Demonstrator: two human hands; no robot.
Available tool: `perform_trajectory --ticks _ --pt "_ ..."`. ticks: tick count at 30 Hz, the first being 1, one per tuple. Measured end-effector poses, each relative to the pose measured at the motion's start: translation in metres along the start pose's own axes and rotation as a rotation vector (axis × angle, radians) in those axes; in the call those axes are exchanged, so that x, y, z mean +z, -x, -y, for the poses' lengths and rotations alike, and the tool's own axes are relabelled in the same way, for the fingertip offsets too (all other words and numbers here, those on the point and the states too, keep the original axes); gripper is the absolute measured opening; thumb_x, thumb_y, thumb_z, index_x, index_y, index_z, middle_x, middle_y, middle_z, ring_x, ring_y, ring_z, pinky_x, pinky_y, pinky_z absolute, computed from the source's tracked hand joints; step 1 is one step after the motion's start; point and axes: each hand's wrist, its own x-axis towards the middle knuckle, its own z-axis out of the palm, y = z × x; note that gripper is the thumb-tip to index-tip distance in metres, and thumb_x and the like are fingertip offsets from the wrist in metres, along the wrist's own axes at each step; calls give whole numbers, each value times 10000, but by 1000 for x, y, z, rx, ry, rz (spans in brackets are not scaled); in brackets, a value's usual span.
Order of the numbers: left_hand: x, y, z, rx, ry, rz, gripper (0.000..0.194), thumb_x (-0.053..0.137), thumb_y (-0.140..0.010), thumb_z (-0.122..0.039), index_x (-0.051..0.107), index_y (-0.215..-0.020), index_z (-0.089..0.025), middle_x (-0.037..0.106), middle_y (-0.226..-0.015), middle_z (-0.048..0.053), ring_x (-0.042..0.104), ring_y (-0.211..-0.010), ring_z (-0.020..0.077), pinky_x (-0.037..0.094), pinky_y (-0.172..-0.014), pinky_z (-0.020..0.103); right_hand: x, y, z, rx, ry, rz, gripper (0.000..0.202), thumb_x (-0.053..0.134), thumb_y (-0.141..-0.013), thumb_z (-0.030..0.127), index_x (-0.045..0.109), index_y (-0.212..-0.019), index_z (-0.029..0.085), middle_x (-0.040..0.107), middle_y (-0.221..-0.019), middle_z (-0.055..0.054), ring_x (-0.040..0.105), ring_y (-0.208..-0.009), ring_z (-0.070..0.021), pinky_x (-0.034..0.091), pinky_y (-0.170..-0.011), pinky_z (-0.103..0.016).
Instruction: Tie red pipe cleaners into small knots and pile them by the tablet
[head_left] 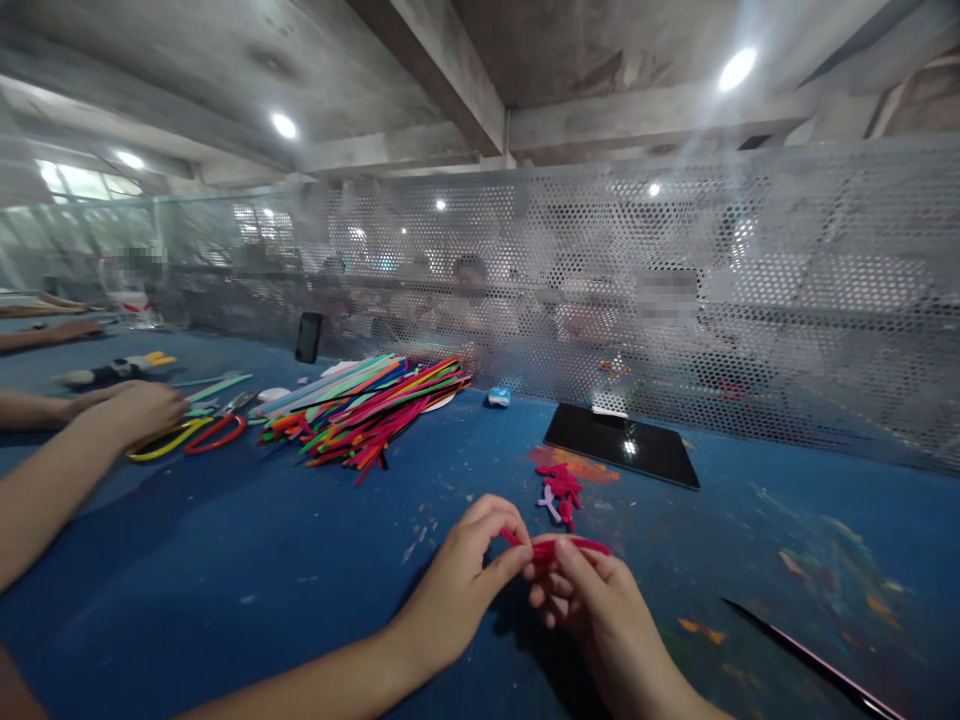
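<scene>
Between my two hands is a bent red pipe cleaner [551, 550], held just above the blue table. My left hand [480, 560] pinches its left end between thumb and fingers. My right hand [592, 590] grips it from the right, thumb on top, with a bit of red sticking out past the fingers. Just beyond my hands lies a small heap of twisted red pipe-cleaner pieces [562, 485], with a pale lilac piece [550, 503] beside it.
A pile of coloured pipe cleaners [375, 405] lies at centre left, near red-and-yellow-handled scissors [217, 430]. A co-worker's hands [139, 415] are at the left. A black tablet [622, 450], a phone [308, 337] and a thin dark stick [802, 655] lie about. A perforated screen [525, 270] stands behind.
</scene>
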Motion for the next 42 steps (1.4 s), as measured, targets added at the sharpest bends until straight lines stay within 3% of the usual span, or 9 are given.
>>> perform_trajectory --ticks 6,12,16,21,28,35,42 --pt "5 -1 1 -151 52 53 113 475 -807 -251 539 -744 -182 585 -690 -32 521 -674 119 376 -646 202 -5 -2 -1 -113 451 -64 251 640 -720 372 673 -815 143 631 -638 -37 510 -545 -114 376 -493 -206" --pt "6 3 -2 -128 -8 5 59 491 -752 -175 538 -718 -190 582 -714 -45 526 -701 108 377 -672 195 -12 -6 1 -237 725 -115 239 630 -705 359 622 -579 156 515 -584 7 457 -575 -124 348 -530 -220" --pt "6 2 0 -124 10 30 70 488 -723 -141 536 -742 -188 572 -723 -43 520 -705 105 379 -670 192 -15 -8 2 -273 803 -80 244 617 -716 340 611 -559 154 507 -600 5 459 -595 -127 351 -560 -225" --pt "5 0 3 -114 73 75 86 474 -715 -128 520 -763 -181 550 -717 -35 500 -681 108 387 -654 203 -15 -7 -1 -257 791 -68 249 615 -720 350 605 -565 155 504 -595 5 445 -573 -123 344 -525 -224" --pt "7 0 1 -143 228 8 39 499 -724 -149 480 -744 -177 518 -690 -39 495 -656 103 389 -636 209 -9 -5 0 -175 587 -74 212 669 -681 371 650 -673 160 532 -536 19 452 -500 -109 347 -478 -218" --pt "9 -1 5 -251 468 31 118 554 -698 -185 445 -743 -179 537 -632 -57 496 -590 90 357 -590 204 -8 -5 -1 -176 390 -77 252 717 -642 321 634 -816 159 623 -645 -9 542 -531 -122 423 -471 -216" --pt "12 -3 7 -398 710 42 187 593 -639 -162 434 -737 -172 581 -600 -43 540 -591 101 361 -606 215 -7 -2 -2 -228 440 -100 197 691 -678 313 664 -810 170 662 -703 -39 563 -549 -131 452 -468 -219"
